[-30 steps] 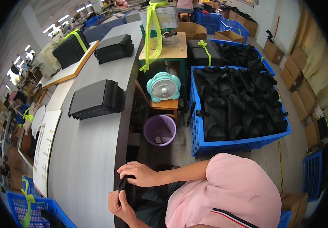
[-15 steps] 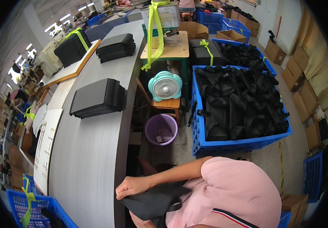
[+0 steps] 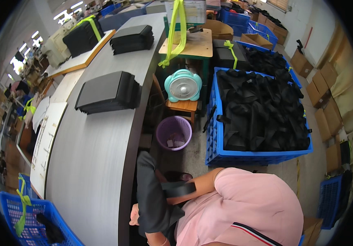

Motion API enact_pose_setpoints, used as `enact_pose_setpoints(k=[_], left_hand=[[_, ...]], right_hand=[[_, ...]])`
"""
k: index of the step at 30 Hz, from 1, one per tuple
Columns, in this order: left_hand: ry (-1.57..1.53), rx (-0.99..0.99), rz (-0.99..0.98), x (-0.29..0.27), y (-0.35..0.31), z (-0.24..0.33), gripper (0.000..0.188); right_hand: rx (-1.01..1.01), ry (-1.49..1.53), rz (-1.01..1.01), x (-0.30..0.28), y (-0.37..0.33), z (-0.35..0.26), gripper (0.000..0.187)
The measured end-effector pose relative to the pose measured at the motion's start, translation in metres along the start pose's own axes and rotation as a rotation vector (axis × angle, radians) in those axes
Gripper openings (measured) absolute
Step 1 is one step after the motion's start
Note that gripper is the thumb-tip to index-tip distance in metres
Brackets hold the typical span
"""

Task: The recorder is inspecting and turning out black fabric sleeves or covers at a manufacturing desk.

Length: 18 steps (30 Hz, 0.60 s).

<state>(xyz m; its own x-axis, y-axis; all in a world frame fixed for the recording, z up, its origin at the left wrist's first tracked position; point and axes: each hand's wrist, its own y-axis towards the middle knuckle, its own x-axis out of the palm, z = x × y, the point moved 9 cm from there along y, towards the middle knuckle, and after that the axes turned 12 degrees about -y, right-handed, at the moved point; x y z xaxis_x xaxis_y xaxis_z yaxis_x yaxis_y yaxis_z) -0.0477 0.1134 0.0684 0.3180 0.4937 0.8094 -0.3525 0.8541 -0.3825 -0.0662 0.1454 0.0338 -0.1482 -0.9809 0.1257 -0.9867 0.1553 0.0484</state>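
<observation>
Where it folds, matte fabric bulges.

A matte black fabric piece is standing roughly upright in folds just beside the long grey surface, its narrow, rounded top end blurring slightly; a wide black band is jutting from its right side across a forearm, and a lower corner is pointing toward the pink shirt

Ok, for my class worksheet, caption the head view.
A pink-shirted person handles black fabric beside a long grey table bearing two black stacks.
</observation>
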Motion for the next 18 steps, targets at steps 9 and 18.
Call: enact_pose_setpoints(k=[9, 18], left_hand=[[-0.179, 0.078, -0.209, 0.063, 0.018, 0.016, 0.056], [0.423, 0.714, 0.002, 0.004, 0.019, 0.078, 0.057]], right_hand=[[0.170, 0.011, 0.044, 0.016, -0.031, 0.026, 0.034], [0.274, -0.555, 0.532, -0.088, -0.052, -0.006, 0.021]])
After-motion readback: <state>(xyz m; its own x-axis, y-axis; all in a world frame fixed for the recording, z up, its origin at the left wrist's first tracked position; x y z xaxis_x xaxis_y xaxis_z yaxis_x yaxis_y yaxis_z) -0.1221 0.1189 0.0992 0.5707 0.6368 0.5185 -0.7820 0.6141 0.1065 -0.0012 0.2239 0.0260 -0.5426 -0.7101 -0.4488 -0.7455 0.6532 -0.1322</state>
